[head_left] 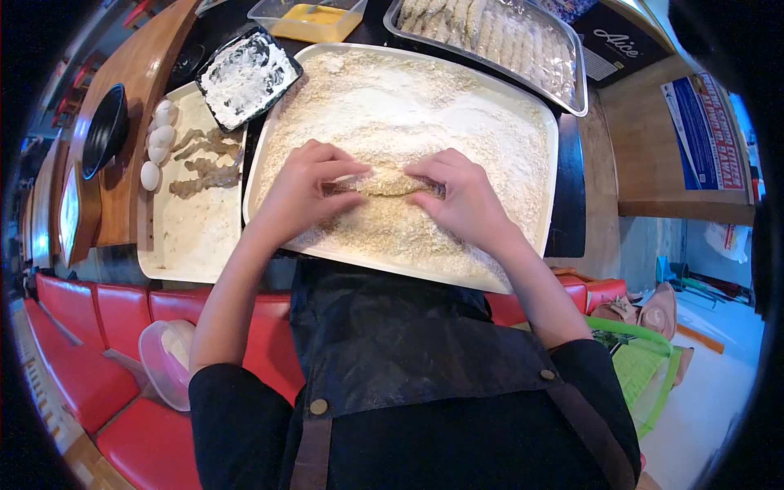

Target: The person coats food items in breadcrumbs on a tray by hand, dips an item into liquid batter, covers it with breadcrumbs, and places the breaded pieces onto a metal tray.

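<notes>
A long crumb-coated piece [392, 183] lies level over the large white tray [532, 245], which is spread with breadcrumbs and white flour. My left hand [314, 189] has its fingers closed at the left end of the piece. At the right end, my right hand [459, 196] pinches it between thumb and fingers. Raw shrimp [204, 175] rest on a smaller cream tray [192, 257] to the left, beside several white eggs [150, 175]. A black dish of white flour [247, 77] sits across that tray's upper corner.
Behind the large tray stand a clear container of yellow batter [314, 22] and a metal tray [578, 98] with rows of coated pieces. A black bowl [106, 131] is at the far left. Red seats [131, 425] and a green bag [645, 367] are below.
</notes>
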Tool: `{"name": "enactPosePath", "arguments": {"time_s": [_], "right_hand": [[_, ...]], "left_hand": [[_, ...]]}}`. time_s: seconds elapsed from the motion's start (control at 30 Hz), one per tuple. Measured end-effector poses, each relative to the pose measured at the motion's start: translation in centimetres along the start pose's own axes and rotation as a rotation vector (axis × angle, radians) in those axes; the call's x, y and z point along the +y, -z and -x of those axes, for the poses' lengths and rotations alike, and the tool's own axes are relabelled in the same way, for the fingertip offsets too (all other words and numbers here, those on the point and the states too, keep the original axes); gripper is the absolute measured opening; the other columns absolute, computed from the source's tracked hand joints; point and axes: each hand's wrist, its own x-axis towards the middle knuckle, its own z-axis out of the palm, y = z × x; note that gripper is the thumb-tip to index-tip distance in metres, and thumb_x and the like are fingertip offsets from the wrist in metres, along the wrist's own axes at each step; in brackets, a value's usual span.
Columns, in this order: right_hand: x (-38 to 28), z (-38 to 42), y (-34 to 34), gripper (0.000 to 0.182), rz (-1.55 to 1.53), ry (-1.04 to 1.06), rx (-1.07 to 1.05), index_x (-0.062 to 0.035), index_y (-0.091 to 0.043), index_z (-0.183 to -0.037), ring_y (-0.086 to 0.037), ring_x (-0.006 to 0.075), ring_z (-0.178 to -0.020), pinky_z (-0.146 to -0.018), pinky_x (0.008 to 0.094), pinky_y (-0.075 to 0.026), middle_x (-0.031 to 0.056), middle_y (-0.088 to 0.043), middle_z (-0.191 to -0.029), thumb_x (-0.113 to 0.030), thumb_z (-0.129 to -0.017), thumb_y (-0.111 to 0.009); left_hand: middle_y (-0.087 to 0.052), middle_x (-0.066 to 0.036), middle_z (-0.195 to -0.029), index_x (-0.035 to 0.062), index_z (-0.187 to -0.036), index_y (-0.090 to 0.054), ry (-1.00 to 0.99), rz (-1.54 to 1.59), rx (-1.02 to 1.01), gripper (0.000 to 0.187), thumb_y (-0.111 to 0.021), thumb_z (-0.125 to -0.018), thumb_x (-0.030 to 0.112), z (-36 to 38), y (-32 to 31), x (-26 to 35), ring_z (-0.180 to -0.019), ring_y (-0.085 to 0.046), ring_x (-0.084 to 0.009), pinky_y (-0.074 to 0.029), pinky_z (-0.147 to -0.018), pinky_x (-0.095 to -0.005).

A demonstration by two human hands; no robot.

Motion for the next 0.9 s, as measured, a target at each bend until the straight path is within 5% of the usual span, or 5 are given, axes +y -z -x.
{"name": "enactPosePath", "arguments": {"time_s": [0.43, 0.53, 0.67, 0.77, 0.9], "right_hand": [[0.1, -0.4, 0.3, 0.026, 0.070, 0.099, -0.015, -0.0032, -0.069, -0.098, -0.062, 0.0311, -0.091, -0.083, 0.0396, -0.050, 0.0139, -0.065, -0.093, -0.016, -0.075, -0.075], [1.4, -1.0, 2.3, 0.028, 0.118, -0.076, 0.146, -0.0024, -0.068, -0.105, -0.063, 0.0314, -0.090, -0.083, 0.0392, -0.051, 0.0159, -0.066, -0.096, -0.015, -0.079, -0.072], [3.0, -1.7, 3.1, 0.024, -0.008, -0.370, 0.076, 0.0005, -0.067, -0.106, -0.066, 0.0298, -0.087, -0.081, 0.0365, -0.052, 0.0179, -0.067, -0.099, -0.008, -0.084, -0.062], [2.7, -2.2, 1.2, 0.022, -0.163, -0.237, 0.043, 0.0005, -0.068, -0.104, -0.067, 0.0272, -0.084, -0.079, 0.0343, -0.052, 0.0169, -0.069, -0.093, -0.004, -0.084, -0.059], [1.5, -1.4, 2.6, 0.022, -0.308, -0.273, -0.038, -0.0001, -0.068, -0.101, -0.067, 0.0225, -0.081, -0.078, 0.0314, -0.052, 0.0163, -0.069, -0.088, 0.000, -0.083, -0.057]], "left_hand": [[-0.070, -0.011, -0.093, 0.0061, -0.104, -0.074, 0.026, 0.113, 0.053, 0.023, -0.074, -0.081, 0.010, -1.2, -2.8, 1.8, -0.083, -0.068, -0.0219, -0.053, -0.072, -0.0303], [-0.069, -0.014, -0.097, 0.0055, -0.114, -0.070, 0.405, 0.237, 0.025, 0.027, -0.067, -0.088, 0.013, -2.1, -0.5, 2.3, -0.089, -0.067, -0.0222, -0.051, -0.077, -0.0308], [-0.067, -0.018, -0.106, 0.0028, -0.116, -0.067, 0.338, 0.049, -0.030, 0.028, -0.054, -0.094, 0.013, -3.2, -1.1, 1.1, -0.096, -0.064, -0.0278, -0.049, -0.085, -0.0338], [-0.067, -0.018, -0.103, 0.0012, -0.116, -0.067, 0.232, 0.175, 0.051, 0.031, -0.051, -0.096, 0.019, -5.7, -4.1, 2.3, -0.097, -0.064, -0.0299, -0.047, -0.089, -0.0336], [-0.068, -0.019, -0.107, -0.0002, -0.118, -0.066, 0.416, 0.679, -0.140, 0.040, -0.046, -0.099, 0.029, -7.3, -4.1, 3.3, -0.102, -0.064, -0.0274, -0.046, -0.091, -0.0327]]}}
